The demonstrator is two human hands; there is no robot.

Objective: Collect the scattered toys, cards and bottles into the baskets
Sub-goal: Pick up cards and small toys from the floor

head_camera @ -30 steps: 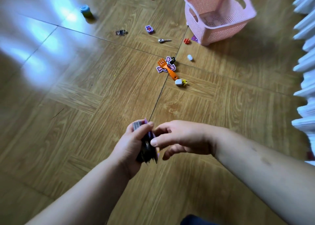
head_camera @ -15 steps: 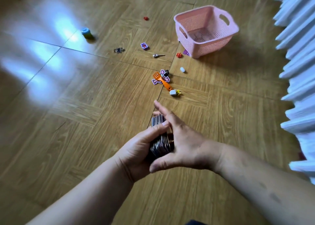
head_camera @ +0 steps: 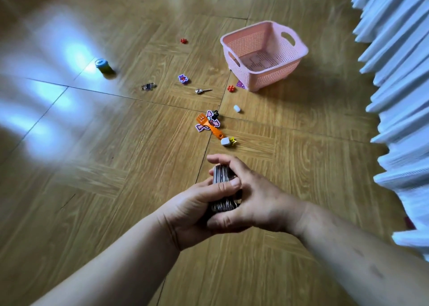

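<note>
A thick stack of dark cards is clasped between both hands low in the middle of the view. My left hand grips it from the left with the thumb across its top. My right hand wraps it from the right. A pink mesh basket stands on the wooden floor farther ahead to the right, holding no toys that I can see. Between hands and basket lie an orange toy fork, a white cube and a small white piece.
More small toys are scattered ahead: red pieces, a purple sticker, a key-like charm, a dark charm and a blue-capped green bottle at far left. White pleated curtains hang along the right.
My right hand has closed around the card stack, which both hands now hold together. The view has pulled back and tilted, so the basket appears lower and smaller.
</note>
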